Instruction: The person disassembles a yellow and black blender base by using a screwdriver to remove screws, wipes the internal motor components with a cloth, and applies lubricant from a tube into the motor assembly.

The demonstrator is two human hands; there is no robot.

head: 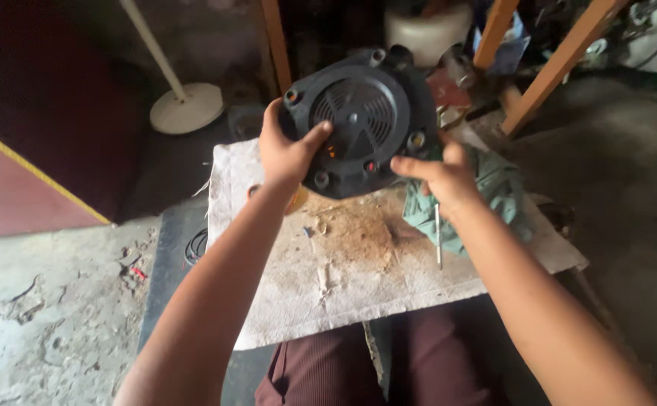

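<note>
Hands (366, 162) around upright, camera-facing black housing (358, 128)

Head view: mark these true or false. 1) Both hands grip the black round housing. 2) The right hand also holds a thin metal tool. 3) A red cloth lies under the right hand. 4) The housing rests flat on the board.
1) True: left hand and right hand both grip the black round housing.
2) True: a thin metal tool hangs below it.
3) False: the cloth is green.
4) False: it is held up, tilted, above the board.
</note>
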